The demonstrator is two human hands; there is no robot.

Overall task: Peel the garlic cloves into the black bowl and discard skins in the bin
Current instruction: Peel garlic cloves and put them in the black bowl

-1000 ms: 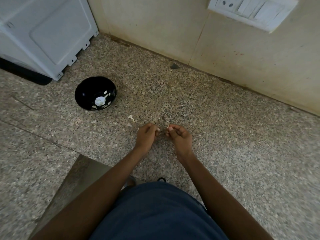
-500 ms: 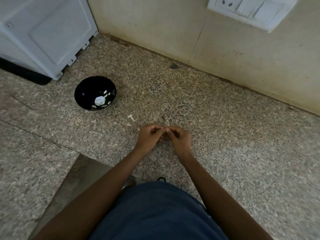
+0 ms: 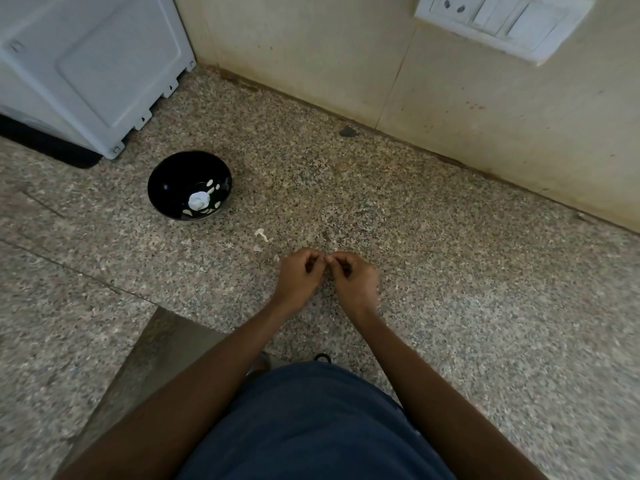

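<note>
My left hand [image 3: 300, 276] and my right hand [image 3: 353, 278] meet fingertip to fingertip over the speckled granite counter [image 3: 450, 271]. Their curled fingers pinch a small garlic clove [image 3: 326, 260] between them, mostly hidden. The black bowl [image 3: 162, 183] stands to the left and further back, apart from both hands. Inside it lie a white garlic piece [image 3: 198, 200] and several small pale cloves. A few scraps of garlic skin [image 3: 261, 234] lie on the counter just left of my left hand. No bin is in view.
A white appliance [image 3: 86, 64] stands at the back left behind the bowl. A beige tiled wall [image 3: 415, 91] with a white switch plate [image 3: 502, 19] closes the back. The counter's front edge [image 3: 162, 317] runs beside my left forearm.
My hands, slightly apart one second ago, have closed together so the fingertips touch. The bowl has not moved.
</note>
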